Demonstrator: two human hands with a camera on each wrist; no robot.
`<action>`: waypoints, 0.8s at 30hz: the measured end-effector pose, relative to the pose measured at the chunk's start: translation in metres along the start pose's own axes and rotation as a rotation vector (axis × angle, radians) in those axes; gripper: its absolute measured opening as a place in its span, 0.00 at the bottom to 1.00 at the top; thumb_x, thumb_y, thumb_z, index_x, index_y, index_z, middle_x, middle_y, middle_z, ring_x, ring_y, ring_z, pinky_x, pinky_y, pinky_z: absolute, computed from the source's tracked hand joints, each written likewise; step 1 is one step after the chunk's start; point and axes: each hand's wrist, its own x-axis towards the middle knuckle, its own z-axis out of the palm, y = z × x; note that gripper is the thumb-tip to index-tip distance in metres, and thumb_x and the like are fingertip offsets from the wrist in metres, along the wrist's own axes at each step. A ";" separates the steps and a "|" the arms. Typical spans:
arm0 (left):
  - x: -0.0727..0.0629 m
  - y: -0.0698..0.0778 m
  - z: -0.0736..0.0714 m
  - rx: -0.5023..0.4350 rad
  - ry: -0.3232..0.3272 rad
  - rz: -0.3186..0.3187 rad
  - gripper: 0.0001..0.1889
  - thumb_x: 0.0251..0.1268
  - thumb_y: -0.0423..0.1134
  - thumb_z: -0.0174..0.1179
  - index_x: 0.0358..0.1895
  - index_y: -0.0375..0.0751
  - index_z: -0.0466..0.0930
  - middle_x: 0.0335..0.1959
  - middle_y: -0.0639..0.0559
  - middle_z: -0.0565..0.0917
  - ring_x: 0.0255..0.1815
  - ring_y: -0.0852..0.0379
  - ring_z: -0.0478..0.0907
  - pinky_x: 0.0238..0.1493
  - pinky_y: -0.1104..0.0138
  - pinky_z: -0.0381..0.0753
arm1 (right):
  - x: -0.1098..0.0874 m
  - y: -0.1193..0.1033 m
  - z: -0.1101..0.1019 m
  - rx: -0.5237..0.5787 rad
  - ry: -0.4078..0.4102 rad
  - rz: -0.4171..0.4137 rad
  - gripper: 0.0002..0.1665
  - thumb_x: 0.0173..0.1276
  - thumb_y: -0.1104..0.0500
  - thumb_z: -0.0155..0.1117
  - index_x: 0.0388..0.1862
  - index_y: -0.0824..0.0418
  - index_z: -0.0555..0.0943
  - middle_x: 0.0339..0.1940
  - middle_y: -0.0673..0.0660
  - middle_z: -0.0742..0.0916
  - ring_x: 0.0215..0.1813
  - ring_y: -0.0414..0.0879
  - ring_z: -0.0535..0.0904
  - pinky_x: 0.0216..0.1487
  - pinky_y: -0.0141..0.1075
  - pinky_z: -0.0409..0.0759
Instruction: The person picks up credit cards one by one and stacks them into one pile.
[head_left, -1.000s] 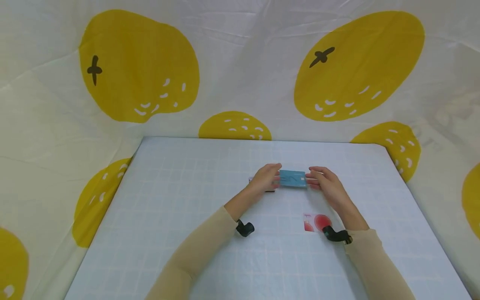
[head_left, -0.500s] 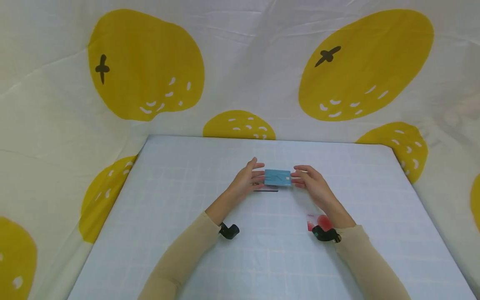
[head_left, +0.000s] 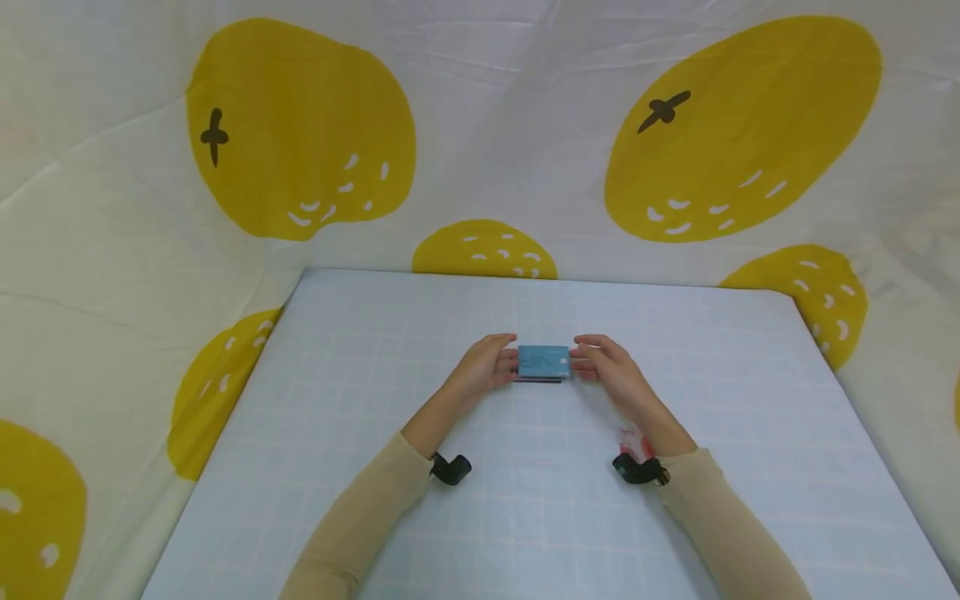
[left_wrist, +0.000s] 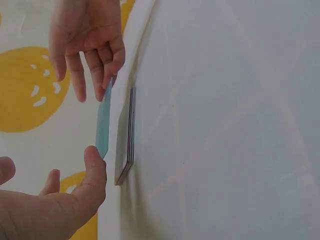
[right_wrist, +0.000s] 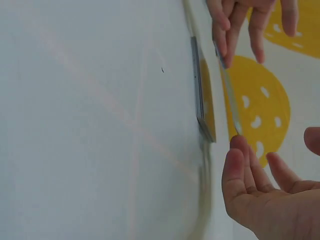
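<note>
A blue card (head_left: 543, 361) hangs level between my two hands. The fingertips of my left hand (head_left: 477, 365) press its left short edge, and those of my right hand (head_left: 613, 375) press the right one. Both thumbs stay off the card, and the fingers are only slightly bent. Just beneath lies a small, neat stack of cards (left_wrist: 125, 137) on the table, with a gap showing between stack and blue card in the wrist views. From the head, the blue card covers most of the stack, leaving a dark front edge visible.
A red-and-white card (head_left: 628, 440) lies nearer on the table (head_left: 540, 517), partly hidden by my right wrist and its black camera (head_left: 637, 469). A white cloth with yellow fruit shapes (head_left: 300, 125) rises behind the table's back edge.
Both hands have carried the blue card left until it sits over the stack. The stack, partly behind my left hand before, is now under the card. The head view has shifted slightly.
</note>
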 end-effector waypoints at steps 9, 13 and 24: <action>0.000 -0.008 -0.003 0.130 0.030 0.050 0.26 0.80 0.51 0.47 0.71 0.39 0.66 0.65 0.38 0.73 0.64 0.46 0.73 0.60 0.56 0.77 | 0.004 0.004 0.007 -0.029 -0.001 0.080 0.29 0.80 0.47 0.53 0.70 0.63 0.68 0.63 0.65 0.79 0.60 0.56 0.79 0.62 0.43 0.76; 0.000 -0.010 -0.003 0.166 0.049 0.064 0.25 0.78 0.51 0.49 0.70 0.42 0.68 0.63 0.41 0.75 0.61 0.47 0.75 0.58 0.56 0.78 | 0.005 0.004 0.009 -0.034 -0.007 0.101 0.29 0.80 0.46 0.52 0.70 0.61 0.68 0.64 0.64 0.79 0.61 0.56 0.79 0.64 0.44 0.75; -0.002 -0.012 -0.002 0.300 0.076 0.069 0.26 0.77 0.56 0.50 0.70 0.47 0.69 0.66 0.49 0.74 0.60 0.50 0.75 0.56 0.60 0.79 | 0.006 0.004 0.015 -0.040 -0.010 0.115 0.30 0.80 0.47 0.53 0.71 0.62 0.67 0.64 0.66 0.78 0.61 0.57 0.78 0.65 0.45 0.73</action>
